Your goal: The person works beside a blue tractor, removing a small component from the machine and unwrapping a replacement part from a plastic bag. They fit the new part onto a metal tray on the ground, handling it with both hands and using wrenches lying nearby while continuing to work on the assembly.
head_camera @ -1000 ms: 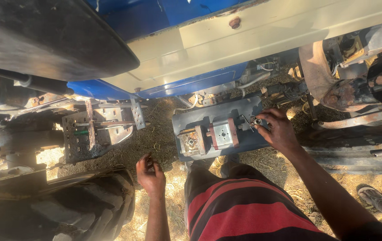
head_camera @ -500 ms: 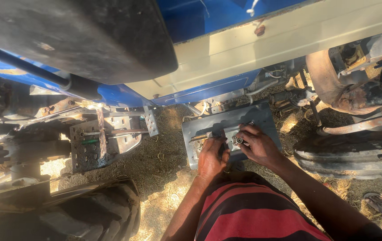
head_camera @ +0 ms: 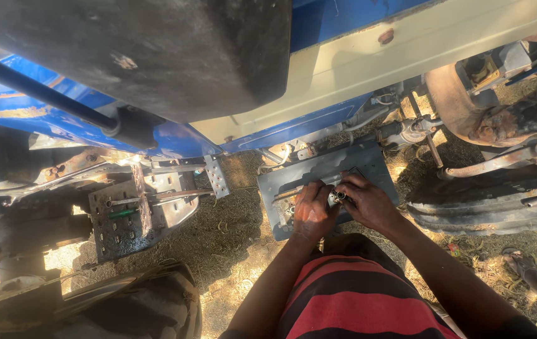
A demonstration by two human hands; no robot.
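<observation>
Both hands down: left hand, right hand on grey plate.

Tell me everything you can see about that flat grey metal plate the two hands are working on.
The flat grey metal plate is a roughly rectangular sheet, dusty and dull, lying tilted on the straw-strewn ground beside the blue vehicle body. Its far half is bare and partly sunlit at the right edge. The left hand and right hand both rest on its near half, covering what is mounted there; a small dark cylindrical part shows between the fingers. Whether it is fastened down cannot be told.
</observation>
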